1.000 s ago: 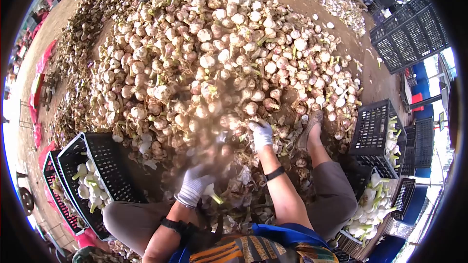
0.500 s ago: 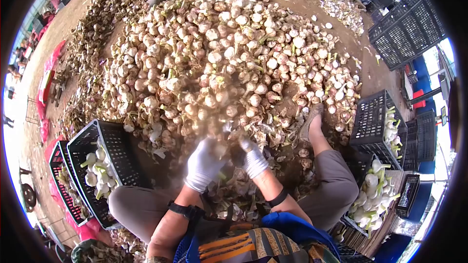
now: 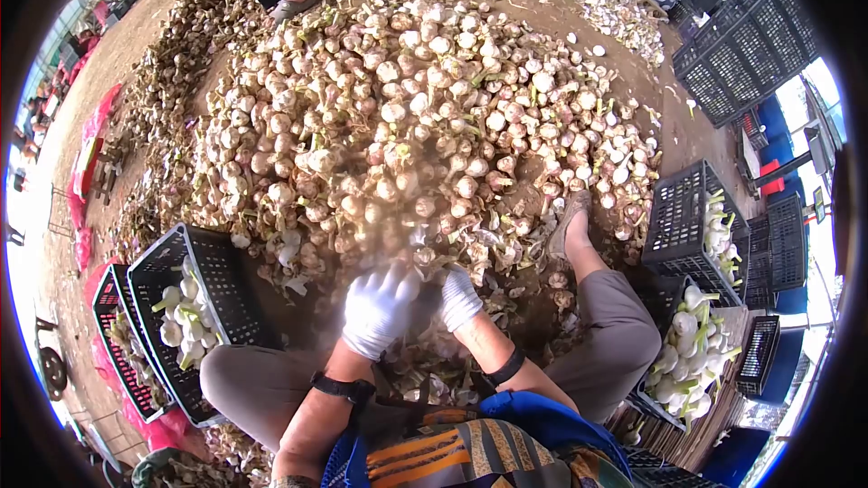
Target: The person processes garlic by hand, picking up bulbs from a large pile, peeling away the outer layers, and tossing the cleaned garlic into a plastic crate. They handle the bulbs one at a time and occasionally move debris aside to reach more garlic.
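Both hands wear white knitted gloves and work close together over the ground between my legs. My left hand (image 3: 378,309) is closed, its fingers curled and blurred by motion. Just to its right, my right hand (image 3: 458,296) has its fingers bent inward and partly hidden; what lies between the hands is too smeared to make out. Directly beyond them spreads a large heap of untrimmed garlic bulbs (image 3: 393,113) with dry stalks and roots. Loose garlic skins (image 3: 443,343) lie beneath and behind the hands.
To the left, a black crate (image 3: 240,285) holds peeled white garlic, with another crate (image 3: 113,334) beside it. Crates with clean garlic (image 3: 692,352) stand at the right near my knee. Stacked black crates (image 3: 746,50) rise farther back. Another person's foot (image 3: 294,4) is beyond the heap.
My left hand has turned so its curled fingers face up toward the camera. My right hand has shifted slightly left and down. The view has moved a little.
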The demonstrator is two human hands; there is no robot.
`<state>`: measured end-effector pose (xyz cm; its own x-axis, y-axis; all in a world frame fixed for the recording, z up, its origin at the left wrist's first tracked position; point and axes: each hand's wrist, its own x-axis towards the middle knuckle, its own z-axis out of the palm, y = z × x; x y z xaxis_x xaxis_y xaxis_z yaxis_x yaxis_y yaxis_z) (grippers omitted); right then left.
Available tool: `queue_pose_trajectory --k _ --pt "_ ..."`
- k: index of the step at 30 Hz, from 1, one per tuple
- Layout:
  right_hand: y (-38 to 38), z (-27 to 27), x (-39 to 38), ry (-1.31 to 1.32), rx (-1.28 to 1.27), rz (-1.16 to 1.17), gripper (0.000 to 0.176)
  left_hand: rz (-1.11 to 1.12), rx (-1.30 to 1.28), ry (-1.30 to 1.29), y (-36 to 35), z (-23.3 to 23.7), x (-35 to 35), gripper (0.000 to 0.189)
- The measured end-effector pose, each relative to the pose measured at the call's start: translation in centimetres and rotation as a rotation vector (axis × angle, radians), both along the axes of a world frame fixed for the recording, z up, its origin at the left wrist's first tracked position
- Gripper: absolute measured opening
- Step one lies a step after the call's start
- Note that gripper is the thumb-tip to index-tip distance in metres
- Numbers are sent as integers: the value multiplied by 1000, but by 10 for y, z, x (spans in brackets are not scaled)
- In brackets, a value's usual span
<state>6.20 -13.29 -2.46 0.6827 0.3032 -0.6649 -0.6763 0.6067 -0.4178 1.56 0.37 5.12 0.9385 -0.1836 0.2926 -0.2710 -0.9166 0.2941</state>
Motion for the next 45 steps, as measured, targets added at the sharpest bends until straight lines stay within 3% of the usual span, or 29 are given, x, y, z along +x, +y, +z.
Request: queue_pose_trajectory --k 2,3,4,6,8,9,10,11,12,15,17,19,21,25,26,28,29,30,33,36,38,41,42,44,45 --pt "0 -5 1 -3 41 -93 6 2 -45 -14 -1 0 1 38" --pt "-1 0 0 -2 41 -95 6 103 -197 66 -3 1 1 38" --pt "-3 12 -1 -64 -13 11 10 204 -348 146 -5 3 1 38" --pt "-7 36 -2 -127 -66 117 15 213 -329 160 -4 7 2 39" --pt "-10 51 0 -359 -67 214 26 347 -776 425 -2 10 6 40" --pt "-15 48 1 -357 -64 213 26 372 -1106 521 4 2 7 43" --pt "-20 42 3 -540 -211 322 34 385 -1336 624 9 -4 6 46" --pt "-23 39 5 -723 -360 429 44 432 -1434 681 9 -8 3 46" --pt "-22 43 5 -724 -359 427 44 479 -1531 739 7 -5 2 47" --pt "-21 46 5 -632 -233 377 56 381 -1705 739 15 -16 -1 45" --pt "-22 40 5 -658 -236 366 53 346 -1646 654 15 -42 -7 46" --pt "-26 31 7 -678 -240 353 51 311 -1586 577 12 -28 -6 47" --pt "-33 29 16 -1335 -912 529 44 215 -2023 731 13 -6 -7 45" --pt "-30 33 10 -1315 -1051 644 40 80 -1973 848 21 -5 -5 49" --pt "-30 33 8 -1317 -1055 641 40 58 -1631 738 23 -15 -3 58" --pt "-25 49 7 -832 -362 393 37 177 -1924 697 9 2 -1 63" --pt "-27 59 6 -753 -217 347 34 249 -1758 682 12 -10 -5 64" --pt "-27 53 6 -752 -214 345 34 268 -1720 706 1 15 -1 60" --pt "-30 38 7 -1190 -952 478 35 313 -1650 735 8 2 -6 51" --pt "-28 34 15 -1365 -1083 508 38 307 -1754 865 11 -9 -7 41" --pt "-24 26 21 -1344 -1080 558 42 319 -1766 902 10 -7 -6 37" --pt "-21 47 32 -996 -899 720 48 319 -1758 895 15 -15 -5 34" --pt "-27 5 39 -921 -721 524 43 343 -1783 864 15 -14 -4 34" --pt "-52 21 48 -660 -522 359 36 347 -1856 809 15 -16 -2 33" --pt "-55 37 45 -663 -705 315 28 401 -1789 788 14 -12 -1 35"
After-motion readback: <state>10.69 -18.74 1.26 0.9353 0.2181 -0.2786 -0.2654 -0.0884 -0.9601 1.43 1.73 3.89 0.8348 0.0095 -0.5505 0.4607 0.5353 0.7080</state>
